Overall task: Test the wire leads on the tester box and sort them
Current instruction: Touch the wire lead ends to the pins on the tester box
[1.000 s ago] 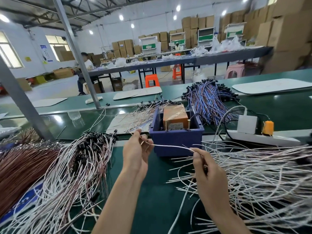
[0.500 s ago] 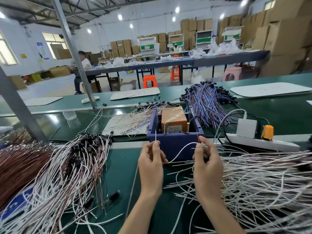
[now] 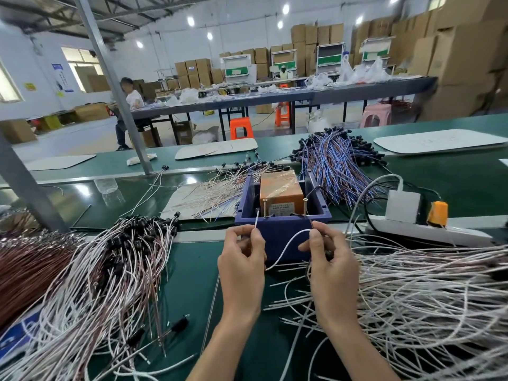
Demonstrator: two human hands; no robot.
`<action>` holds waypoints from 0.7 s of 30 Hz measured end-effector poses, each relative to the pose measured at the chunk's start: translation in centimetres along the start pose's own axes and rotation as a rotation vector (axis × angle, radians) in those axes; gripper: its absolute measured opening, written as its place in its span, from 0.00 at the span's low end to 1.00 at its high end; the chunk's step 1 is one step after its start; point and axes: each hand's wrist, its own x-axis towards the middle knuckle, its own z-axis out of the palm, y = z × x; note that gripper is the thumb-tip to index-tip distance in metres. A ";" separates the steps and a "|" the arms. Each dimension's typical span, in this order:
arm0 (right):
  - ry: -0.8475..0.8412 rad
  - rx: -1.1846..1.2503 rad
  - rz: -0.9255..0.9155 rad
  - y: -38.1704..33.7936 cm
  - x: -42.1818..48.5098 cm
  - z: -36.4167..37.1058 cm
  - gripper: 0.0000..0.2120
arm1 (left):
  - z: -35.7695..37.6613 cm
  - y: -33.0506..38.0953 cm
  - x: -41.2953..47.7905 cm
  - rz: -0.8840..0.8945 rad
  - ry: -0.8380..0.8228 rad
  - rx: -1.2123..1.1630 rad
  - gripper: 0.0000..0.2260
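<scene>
Ends of one white lead (image 3: 286, 243), pinched in left grip (image 3: 242, 259) and right grip (image 3: 330, 259), point toward the tester box (image 3: 280, 229) pins (image 3: 305, 206) for contact.

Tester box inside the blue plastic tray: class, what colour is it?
Orange-brown, wrapped in clear film; the head view shows the tester box best.

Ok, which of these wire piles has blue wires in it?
The pile just behind the tester box, on its right; the other piles are white, pinkish or reddish brown.
</scene>
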 end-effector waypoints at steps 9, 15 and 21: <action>-0.012 -0.013 0.005 -0.1 0.0 0.1 0.09 | -0.4 -0.1 0.2 -0.035 -0.042 -0.002 0.04; 0.005 -0.012 0.017 -0.5 -0.1 0.1 0.09 | -0.3 0.3 0.1 -0.044 -0.082 -0.008 0.03; 0.000 -0.018 0.036 -0.5 -0.1 0.2 0.11 | -0.4 0.3 0.0 -0.040 -0.100 -0.010 0.02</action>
